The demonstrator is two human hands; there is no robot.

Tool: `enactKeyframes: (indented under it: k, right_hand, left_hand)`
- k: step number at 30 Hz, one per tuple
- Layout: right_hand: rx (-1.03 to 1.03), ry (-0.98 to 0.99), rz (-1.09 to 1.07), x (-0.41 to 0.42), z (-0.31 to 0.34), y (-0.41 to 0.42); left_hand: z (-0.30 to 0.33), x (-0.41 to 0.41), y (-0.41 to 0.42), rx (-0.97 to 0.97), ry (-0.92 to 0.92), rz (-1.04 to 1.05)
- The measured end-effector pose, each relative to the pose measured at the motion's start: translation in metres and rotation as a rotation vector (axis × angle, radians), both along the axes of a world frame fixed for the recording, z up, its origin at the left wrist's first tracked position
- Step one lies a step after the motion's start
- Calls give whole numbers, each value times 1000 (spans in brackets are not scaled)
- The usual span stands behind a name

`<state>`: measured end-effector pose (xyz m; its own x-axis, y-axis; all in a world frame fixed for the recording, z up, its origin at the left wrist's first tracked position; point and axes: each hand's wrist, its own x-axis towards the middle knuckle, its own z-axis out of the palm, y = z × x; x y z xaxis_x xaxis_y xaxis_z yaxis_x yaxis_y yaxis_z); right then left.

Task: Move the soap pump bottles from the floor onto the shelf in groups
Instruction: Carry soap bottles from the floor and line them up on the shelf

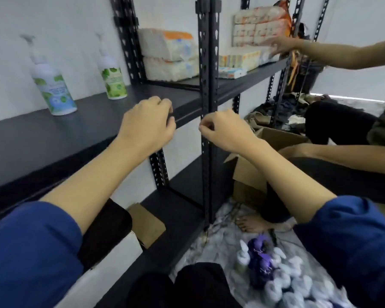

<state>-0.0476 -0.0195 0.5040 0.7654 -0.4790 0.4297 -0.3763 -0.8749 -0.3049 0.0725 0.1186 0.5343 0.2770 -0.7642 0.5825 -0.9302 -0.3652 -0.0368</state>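
Observation:
Two white soap pump bottles with green labels stand upright on the black shelf (93,121): one bottle (52,85) at the left, a second bottle (111,74) further back by the wall. A heap of several pump bottles (276,274), white and purple, lies on the floor at the lower right. My left hand (147,127) hovers at the shelf's front edge with fingers curled and nothing in it. My right hand (225,130) is beside the black upright post (206,107), fingers curled, also holding nothing.
Another person sits at the right, one hand (282,44) on packs of tissue (260,25) on the neighbouring shelf, a bare foot (251,223) on the floor. More tissue packs (169,54) lie behind the post. Cardboard boxes (249,174) stand by the lower shelf (176,210).

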Motion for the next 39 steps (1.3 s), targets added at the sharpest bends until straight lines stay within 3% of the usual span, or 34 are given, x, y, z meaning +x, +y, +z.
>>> enactKeyframes:
  k: [9, 15, 20, 26, 32, 39]
  right_hand:
    - [198, -3, -296, -104, -177, 2]
    - [578, -84, -644, -143, -310, 27]
    - [724, -203, -842, -177, -395, 58]
    - [967, -80, -995, -194, -468, 66]
    - [1025, -30, -1016, -183, -512, 58]
    - [925, -173, -1126, -169, -542, 63]
  left_hand:
    - [-153, -45, -64, 281, 190, -268]
    - [-274, -47, -102, 640, 455, -286]
    - [-366, -50, -123, 946, 657, -281]
    - [-452, -68, -142, 1139, 731, -263]
    - [-515, -79, -156, 1106, 912, -297]
    - [-565, -84, -163, 934, 999, -292]
